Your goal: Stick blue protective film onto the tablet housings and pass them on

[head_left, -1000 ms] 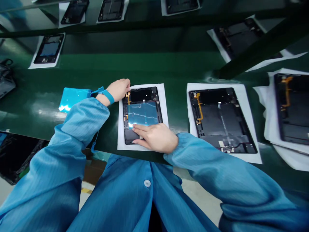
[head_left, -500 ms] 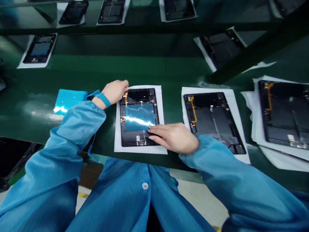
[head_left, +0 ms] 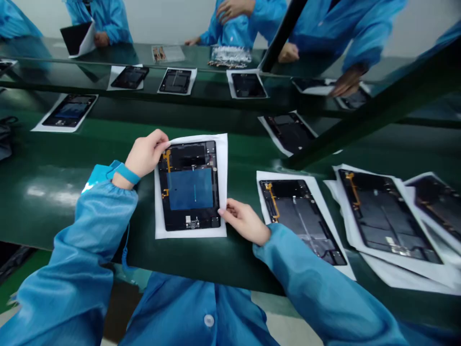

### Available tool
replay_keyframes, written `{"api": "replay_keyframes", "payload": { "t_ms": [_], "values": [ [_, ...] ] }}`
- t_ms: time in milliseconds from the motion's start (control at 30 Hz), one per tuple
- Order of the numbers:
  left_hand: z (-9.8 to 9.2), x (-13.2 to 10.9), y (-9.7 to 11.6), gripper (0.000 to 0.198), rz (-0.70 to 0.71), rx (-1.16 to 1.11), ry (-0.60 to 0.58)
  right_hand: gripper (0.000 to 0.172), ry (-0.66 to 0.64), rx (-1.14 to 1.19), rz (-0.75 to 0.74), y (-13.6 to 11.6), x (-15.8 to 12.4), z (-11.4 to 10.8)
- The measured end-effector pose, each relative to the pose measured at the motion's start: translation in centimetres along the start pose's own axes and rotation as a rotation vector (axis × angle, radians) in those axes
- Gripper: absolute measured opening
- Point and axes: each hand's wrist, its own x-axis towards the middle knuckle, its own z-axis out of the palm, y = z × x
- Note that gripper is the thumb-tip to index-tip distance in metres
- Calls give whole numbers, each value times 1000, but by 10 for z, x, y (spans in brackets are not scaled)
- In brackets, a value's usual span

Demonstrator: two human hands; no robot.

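Observation:
In front of me, an opened tablet housing [head_left: 187, 156] rests on a white paper sheet [head_left: 222, 168]. It is black, with orange flex cables at its left side and a small circuit board near the lower edge. A blue film sheet [head_left: 185, 191] covers its middle. My left hand [head_left: 145, 154], with a blue wrist strap [head_left: 128, 174] behind it, pinches the upper left corner of the housing. My right hand [head_left: 248, 222] closes thumb and fingers on the lower right edge of housing and paper. The paper's right side lifts a little.
To the right lie another tablet housing [head_left: 297, 211] and stacked housings on paper [head_left: 391, 216]. A glossy blue packet [head_left: 96, 177] sits behind my left sleeve. A dark green post [head_left: 345, 120] slants across the right. Beyond a rail, co-workers in blue [head_left: 245, 24] handle parts.
My right hand has left the blue film and now grips the housing's right edge. The housing and paper look tilted up slightly. My view has risen, bringing co-workers into sight.

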Motion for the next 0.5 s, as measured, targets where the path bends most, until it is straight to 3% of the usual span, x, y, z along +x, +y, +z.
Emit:
{"api": "replay_keyframes", "payload": {
  "t_ms": [133,267,333,500],
  "values": [
    [1,-5,-26,15,-129,-74,35,33,30,1,-33,1,17,14],
    [14,-19,-34,27,-155,-66,359,35,106,7,-38,6,55,11],
    [27,-30,-31,27,-94,-47,441,34,166,-6,-20,9,87,-2],
    [75,-53,-25,14,76,-60,173,31,331,-86,47,9,181,-49]
  ]
}}
